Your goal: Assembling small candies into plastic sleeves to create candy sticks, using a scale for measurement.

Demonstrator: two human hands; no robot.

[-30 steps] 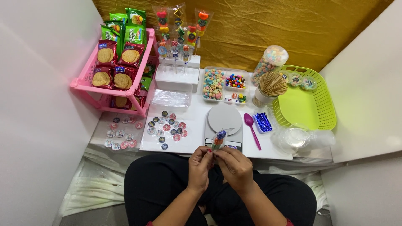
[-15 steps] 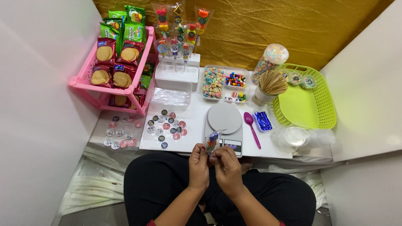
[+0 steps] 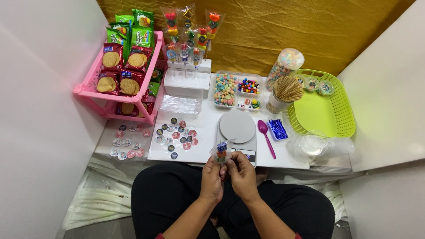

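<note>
My left hand (image 3: 211, 177) and my right hand (image 3: 241, 173) meet over my lap at the near edge of the white table (image 3: 203, 116). Together they pinch a small clear bag of colourful candy on a stick (image 3: 221, 152), which points up between my fingers. Just beyond it stands a kitchen scale (image 3: 237, 131) with a round grey plate, and a purple spoon (image 3: 266, 136) lies to its right.
Round stickers (image 3: 176, 135) are spread at the left. A pink rack (image 3: 118, 76) holds biscuit packs. Further back: finished candy sticks in a white stand (image 3: 187, 75), a candy tray (image 3: 237, 90), a cup of wooden skewers (image 3: 284, 93), a green basket (image 3: 323, 108), blue twist ties (image 3: 278, 129), clear cups (image 3: 313, 145).
Both hands have drawn back toward my body with the candy bag, from over the scale's front edge to just off the table's near edge.
</note>
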